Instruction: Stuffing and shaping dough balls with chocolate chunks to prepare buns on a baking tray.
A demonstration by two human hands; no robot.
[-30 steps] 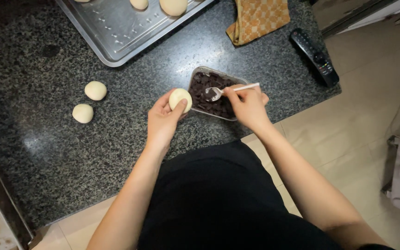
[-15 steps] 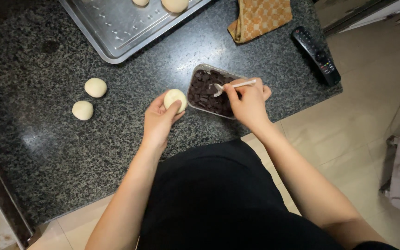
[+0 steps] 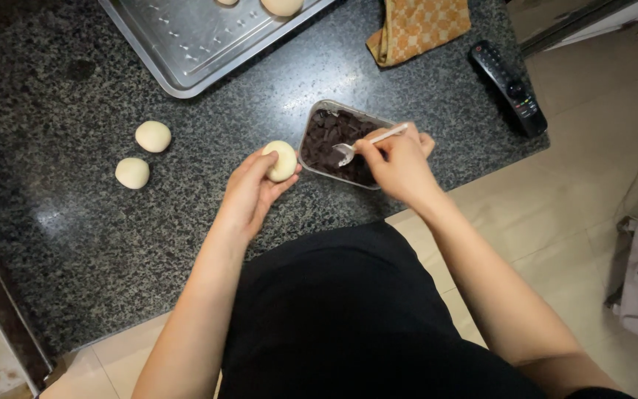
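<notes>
Left hand [image 3: 249, 193] cupped around a pale round dough ball [image 3: 282, 160], held just beside a clear plastic tub [image 3: 311, 122] of dark chocolate chunks. Right hand [image 3: 400, 162] pinches a white plastic spoon [image 3: 367, 142], bowl over the chunks. Against the earlier frame, hands barely shifted. Two more dough balls [image 3: 143, 154] lie apart on the speckled black granite counter [image 3: 75, 222]; steel baking tray [image 3: 186, 44] above.
</notes>
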